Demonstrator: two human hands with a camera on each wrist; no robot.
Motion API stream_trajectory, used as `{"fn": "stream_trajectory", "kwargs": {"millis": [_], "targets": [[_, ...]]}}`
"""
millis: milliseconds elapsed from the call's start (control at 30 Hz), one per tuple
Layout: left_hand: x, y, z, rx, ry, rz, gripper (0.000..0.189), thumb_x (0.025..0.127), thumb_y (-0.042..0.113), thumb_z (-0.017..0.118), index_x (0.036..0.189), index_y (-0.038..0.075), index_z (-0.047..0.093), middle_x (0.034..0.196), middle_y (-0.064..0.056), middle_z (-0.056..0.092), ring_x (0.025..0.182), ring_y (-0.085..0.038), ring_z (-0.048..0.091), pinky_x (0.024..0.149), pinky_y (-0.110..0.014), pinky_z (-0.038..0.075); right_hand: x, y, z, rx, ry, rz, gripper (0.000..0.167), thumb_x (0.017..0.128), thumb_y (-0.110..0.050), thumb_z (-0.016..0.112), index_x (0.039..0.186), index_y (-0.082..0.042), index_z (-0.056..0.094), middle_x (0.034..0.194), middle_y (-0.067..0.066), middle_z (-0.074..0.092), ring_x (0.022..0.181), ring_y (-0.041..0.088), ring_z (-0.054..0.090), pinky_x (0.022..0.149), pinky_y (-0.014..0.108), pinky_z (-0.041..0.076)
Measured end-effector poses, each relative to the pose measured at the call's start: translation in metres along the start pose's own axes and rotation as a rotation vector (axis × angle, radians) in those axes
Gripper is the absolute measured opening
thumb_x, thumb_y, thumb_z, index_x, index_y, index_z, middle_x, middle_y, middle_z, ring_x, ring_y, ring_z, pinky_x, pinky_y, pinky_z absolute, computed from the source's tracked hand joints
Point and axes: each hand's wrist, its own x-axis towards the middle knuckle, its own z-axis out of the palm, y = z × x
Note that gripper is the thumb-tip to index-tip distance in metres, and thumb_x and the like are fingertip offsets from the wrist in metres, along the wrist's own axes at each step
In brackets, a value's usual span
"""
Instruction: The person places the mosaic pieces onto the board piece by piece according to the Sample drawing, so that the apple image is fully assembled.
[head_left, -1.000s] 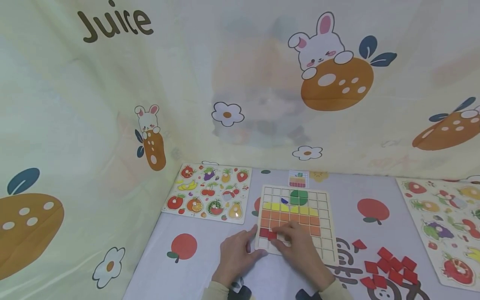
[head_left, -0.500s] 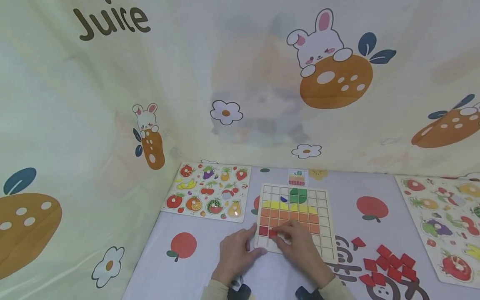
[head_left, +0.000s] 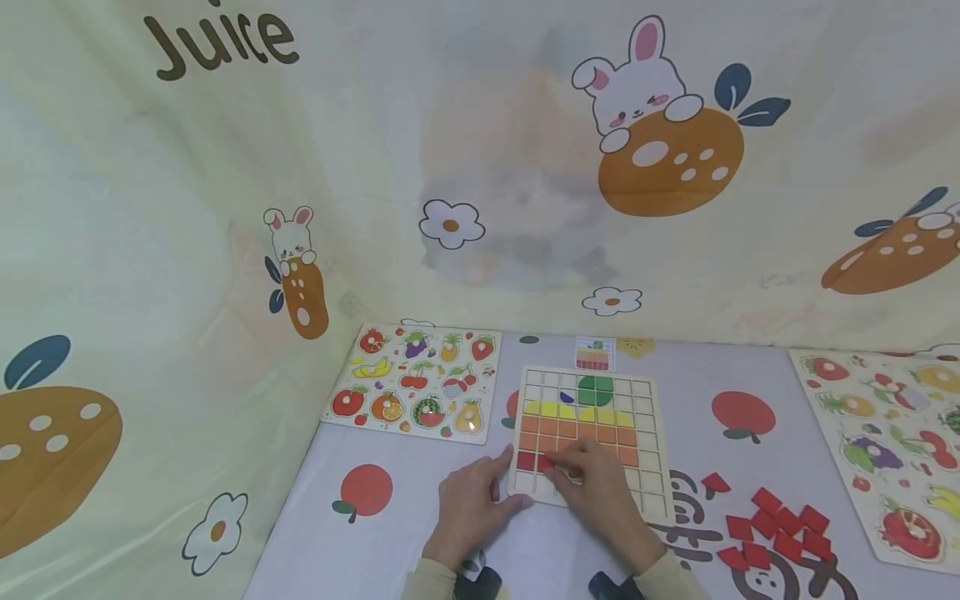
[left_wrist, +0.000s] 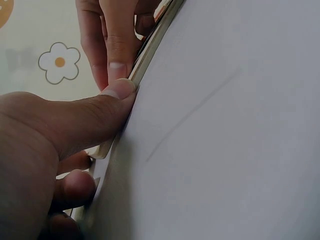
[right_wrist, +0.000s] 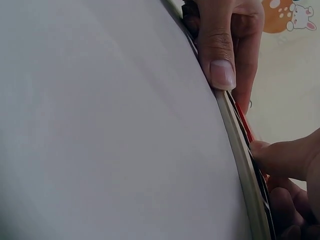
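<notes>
A pale wooden grid board (head_left: 649, 433) lies on the table in the head view, bearing yellow, orange, green and blue pieces. My left hand (head_left: 468, 507) grips its near left corner, thumb on the front edge and fingers along the left side. Two red square tiles sit side by side below the orange rows. On the second red tile (head_left: 545, 461) are the thumb and fingertips of my right hand (head_left: 602, 492), pinching it at its cell; the fingers partly cover it. In the right wrist view, the right thumb (right_wrist: 285, 157) touches the board's edge near a red strip.
Several loose red tiles (head_left: 787, 546) lie right of the board. A small pattern card (head_left: 596, 354) rests behind it. One fruit puzzle board (head_left: 414, 385) is at the left, another fruit board (head_left: 862, 433) at the right. A printed curtain (head_left: 525, 208) hangs behind the table.
The second red tile, tilted a second ago, now lies flatter in line with the first one. My right fingers have shifted slightly with it; the left hand stays at the board's corner.
</notes>
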Motion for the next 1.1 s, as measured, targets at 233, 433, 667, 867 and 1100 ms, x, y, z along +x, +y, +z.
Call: {"fn": "stream_trajectory", "kwargs": {"millis": [233, 433, 667, 867, 1100], "targets": [[0.002, 0.0, -0.002, -0.023, -0.016, -0.014, 0.077, 0.082, 0.051, 0.089, 0.15, 0.028, 0.062, 0.067, 0.012, 0.044, 0.058, -0.005, 0.035, 0.062, -0.024, 0.028, 0.002, 0.004, -0.001, 0.013, -0.023, 0.005, 0.027, 0.086, -0.019, 0.089, 0.113, -0.019, 0.084, 0.097, -0.008, 0.07, 0.082, 0.005, 0.055, 0.075, 0.026, 0.049], [0.004, -0.003, 0.003, -0.02, -0.02, -0.011, 0.077, 0.082, 0.055, 0.087, 0.15, 0.031, 0.062, 0.066, 0.015, 0.044, 0.058, -0.003, 0.034, 0.061, -0.024, 0.028, 0.0, 0.016, -0.023, 0.049, 0.003, -0.035, 0.022, 0.09, -0.02, 0.086, 0.112, -0.019, 0.083, 0.1, -0.009, 0.074, 0.081, 0.003, 0.056, 0.072, 0.022, 0.05], [0.004, -0.004, 0.003, -0.021, -0.005, 0.007, 0.077, 0.081, 0.054, 0.088, 0.15, 0.031, 0.062, 0.065, 0.016, 0.043, 0.057, -0.002, 0.034, 0.06, -0.022, 0.028, -0.013, 0.051, -0.082, -0.051, 0.026, 0.106, 0.033, 0.09, -0.022, 0.086, 0.122, -0.013, 0.08, 0.1, -0.001, 0.075, 0.084, 0.014, 0.06, 0.067, 0.021, 0.049], [0.001, -0.002, 0.0, -0.021, -0.021, -0.02, 0.078, 0.081, 0.054, 0.088, 0.151, 0.031, 0.061, 0.066, 0.015, 0.044, 0.058, -0.003, 0.036, 0.062, -0.023, 0.029, -0.035, 0.104, -0.135, -0.191, -0.034, 0.373, 0.062, 0.089, -0.038, 0.086, 0.137, -0.002, 0.069, 0.12, 0.024, 0.071, 0.092, 0.03, 0.064, 0.073, 0.039, 0.057], [0.002, -0.001, 0.001, -0.018, -0.018, -0.012, 0.078, 0.082, 0.053, 0.088, 0.151, 0.03, 0.061, 0.066, 0.014, 0.044, 0.059, -0.003, 0.036, 0.062, -0.024, 0.03, -0.055, 0.142, -0.174, -0.304, -0.148, 0.513, 0.075, 0.085, -0.046, 0.087, 0.134, 0.007, 0.065, 0.104, 0.027, 0.069, 0.087, 0.035, 0.062, 0.079, 0.056, 0.057]]}}
